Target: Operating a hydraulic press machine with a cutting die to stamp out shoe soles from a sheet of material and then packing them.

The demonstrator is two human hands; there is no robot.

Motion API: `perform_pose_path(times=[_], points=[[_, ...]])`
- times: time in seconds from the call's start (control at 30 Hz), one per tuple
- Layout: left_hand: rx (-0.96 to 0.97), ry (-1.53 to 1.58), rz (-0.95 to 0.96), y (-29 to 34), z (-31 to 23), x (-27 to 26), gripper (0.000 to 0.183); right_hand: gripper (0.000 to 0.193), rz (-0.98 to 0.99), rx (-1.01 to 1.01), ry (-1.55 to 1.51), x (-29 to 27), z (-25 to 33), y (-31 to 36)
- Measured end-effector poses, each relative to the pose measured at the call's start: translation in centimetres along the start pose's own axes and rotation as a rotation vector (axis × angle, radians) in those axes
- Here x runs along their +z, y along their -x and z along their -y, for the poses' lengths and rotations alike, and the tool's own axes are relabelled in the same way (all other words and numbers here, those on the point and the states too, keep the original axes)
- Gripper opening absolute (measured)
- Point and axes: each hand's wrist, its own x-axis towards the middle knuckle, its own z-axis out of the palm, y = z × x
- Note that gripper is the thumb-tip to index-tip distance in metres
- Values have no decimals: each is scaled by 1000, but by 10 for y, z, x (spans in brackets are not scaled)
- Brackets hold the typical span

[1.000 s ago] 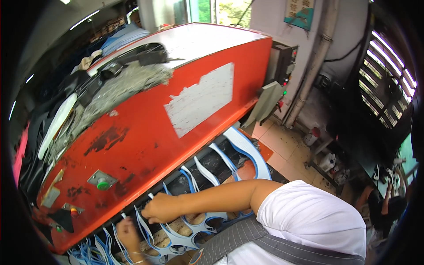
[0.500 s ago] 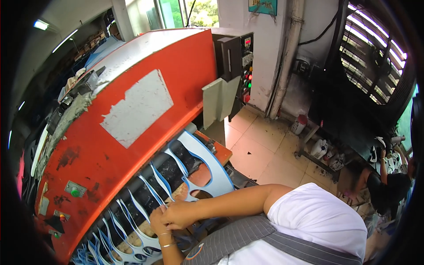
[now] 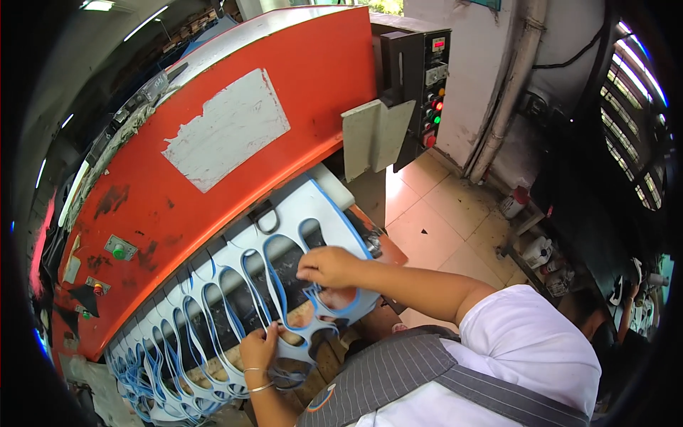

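A white sheet with blue cut edges (image 3: pixel 329 222), full of long cut-out holes, lies across the machine's dark bed. It sags in thin, tangled strips toward the lower left. My left hand (image 3: pixel 258 349), with a bracelet at the wrist, is closed at the near edge of the sheet, its fingertips pinching a narrow strip. Farther right, my right hand (image 3: pixel 331 267) is curled over the sheet's right part, fingers closed by some bent blue-edged strips. Its fingertips are partly hidden, and the strips hang just under them.
Above the bed stands a big orange-red machine head (image 3: pixel 213 135) with a green button (image 3: pixel 119 251). A control box (image 3: pixel 434 92) with lit lamps stands at its right end, a bent metal plate (image 3: pixel 376 139) beside it. Containers (image 3: pixel 537 252) stand under a bench at right.
My hands, together before, are now apart, the right one farther right and higher. The sheet lies more spread out, with more of its far side showing. The view has shifted.
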Motion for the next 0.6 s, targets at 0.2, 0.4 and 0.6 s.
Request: perform_pose_path(times=[0.2,0.4,0.6], points=[[245,291,-203,-41,-42,-5,24,21,-203,-226,186,28,-53,-56],[649,338,-248,-97,-69,44,25,16,159,-584,234,24,-72,-54],[714,341,-53,-76,-74,51,20,19,222,-656,-8,25,-71,-22]])
